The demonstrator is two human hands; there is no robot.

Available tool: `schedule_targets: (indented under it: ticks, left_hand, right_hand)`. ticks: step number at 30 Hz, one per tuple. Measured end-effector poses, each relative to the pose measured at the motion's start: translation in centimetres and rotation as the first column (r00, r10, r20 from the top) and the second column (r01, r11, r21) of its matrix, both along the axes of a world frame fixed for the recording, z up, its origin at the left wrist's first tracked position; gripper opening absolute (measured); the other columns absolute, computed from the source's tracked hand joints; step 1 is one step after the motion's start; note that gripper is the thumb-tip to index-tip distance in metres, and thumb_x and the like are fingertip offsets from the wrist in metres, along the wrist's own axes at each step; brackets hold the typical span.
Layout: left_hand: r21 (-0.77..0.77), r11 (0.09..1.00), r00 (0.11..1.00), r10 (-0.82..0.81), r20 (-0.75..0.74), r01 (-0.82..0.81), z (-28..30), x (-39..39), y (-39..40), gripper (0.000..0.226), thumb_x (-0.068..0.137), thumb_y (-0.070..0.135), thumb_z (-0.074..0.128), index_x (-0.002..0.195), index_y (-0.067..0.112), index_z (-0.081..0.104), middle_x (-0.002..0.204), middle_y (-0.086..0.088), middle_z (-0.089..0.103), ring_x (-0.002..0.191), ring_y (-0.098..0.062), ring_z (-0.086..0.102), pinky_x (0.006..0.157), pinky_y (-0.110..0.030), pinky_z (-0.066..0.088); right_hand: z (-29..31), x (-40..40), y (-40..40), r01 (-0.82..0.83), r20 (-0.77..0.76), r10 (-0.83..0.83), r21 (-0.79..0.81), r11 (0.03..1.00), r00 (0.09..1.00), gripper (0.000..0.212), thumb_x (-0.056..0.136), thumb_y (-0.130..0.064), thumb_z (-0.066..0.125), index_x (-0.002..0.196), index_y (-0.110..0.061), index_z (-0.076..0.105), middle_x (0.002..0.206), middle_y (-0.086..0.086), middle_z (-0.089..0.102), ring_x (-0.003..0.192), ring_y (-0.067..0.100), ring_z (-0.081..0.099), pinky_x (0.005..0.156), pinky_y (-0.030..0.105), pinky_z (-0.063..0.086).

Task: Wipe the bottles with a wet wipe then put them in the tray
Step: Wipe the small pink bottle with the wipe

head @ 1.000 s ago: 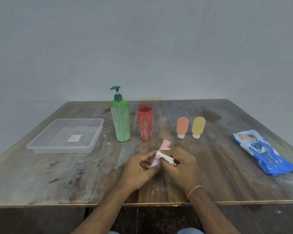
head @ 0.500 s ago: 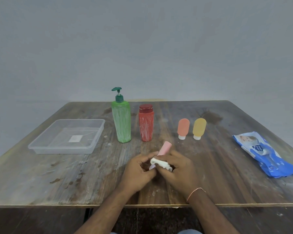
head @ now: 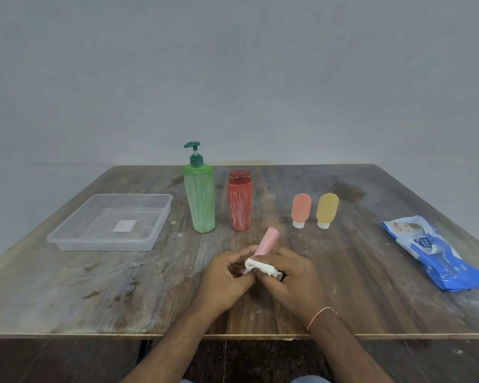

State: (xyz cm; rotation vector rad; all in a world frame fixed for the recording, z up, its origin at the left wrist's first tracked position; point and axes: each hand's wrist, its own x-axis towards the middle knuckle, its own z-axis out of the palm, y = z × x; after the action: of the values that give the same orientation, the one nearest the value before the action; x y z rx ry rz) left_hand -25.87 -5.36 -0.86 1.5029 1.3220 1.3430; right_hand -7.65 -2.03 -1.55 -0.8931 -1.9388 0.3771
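Observation:
A small pink bottle (head: 268, 241) tilts up and away between my hands above the table's near middle. My left hand (head: 227, 277) grips its lower end. My right hand (head: 291, 277) holds a crumpled white wet wipe (head: 257, 266) wrapped around the bottle's lower part. A green pump bottle (head: 200, 201) and a red bottle (head: 240, 203) stand upright behind, both smeared with white streaks. To their right stand a small orange bottle (head: 301, 209) and a small yellow bottle (head: 327, 209), caps down. A clear plastic tray (head: 67, 239) with nothing in it sits at the left.
A blue pack of wet wipes (head: 437, 252) lies at the right side of the worn wooden table (head: 122, 286). The table's front edge runs just below my wrists. A plain grey wall stands behind.
The wipe has slid down the pink bottle toward its lower end, leaving more of the pink top bare. Both hands stay at the same spot.

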Motion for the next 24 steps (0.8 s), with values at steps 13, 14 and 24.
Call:
schedule_targets:
  ticks: [13, 14, 24]
  left_hand:
    - [-0.061, 0.997, 0.995, -0.036, 0.096, 0.042, -0.1, -0.5, 0.3, 0.049, 0.094, 0.008, 0.078, 0.126, 0.045, 0.071, 0.106, 0.006, 0.080, 0.093, -0.014, 0.073, 0.077, -0.029, 0.062]
    - [-0.063, 0.997, 0.993, -0.041, 0.107, 0.048, 0.0, -0.5, 0.2, 0.049, 0.095, 0.007, 0.077, 0.126, 0.044, 0.071, 0.106, 0.005, 0.079, 0.092, -0.012, 0.073, 0.075, -0.027, 0.060]
    - [-0.121, 0.983, 0.990, -0.137, -0.008, 0.135, -0.2, -0.5, 0.2, 0.047, 0.099, 0.015, 0.073, 0.135, 0.044, 0.064, 0.106, 0.007, 0.079, 0.085, -0.009, 0.066, 0.075, -0.023, 0.056]
  right_hand:
    - [-0.4, 0.1, 0.3, 0.071, -0.034, -0.069, 0.044, 0.997, 0.997, 0.034, 0.092, -0.025, 0.079, 0.124, -0.034, 0.080, 0.111, -0.015, 0.076, 0.097, 0.005, 0.072, 0.077, 0.033, 0.062]
    - [-0.3, 0.1, 0.2, 0.064, -0.030, -0.062, 0.048, 0.997, 0.998, 0.033, 0.092, -0.027, 0.078, 0.124, -0.033, 0.080, 0.111, -0.015, 0.076, 0.095, 0.005, 0.072, 0.076, 0.033, 0.062]
    - [0.0, 0.7, 1.0, 0.277, -0.269, -0.292, -0.091, 0.956, 0.918, 0.037, 0.092, -0.005, 0.080, 0.115, -0.034, 0.083, 0.100, -0.018, 0.076, 0.092, 0.004, 0.072, 0.075, 0.012, 0.050]
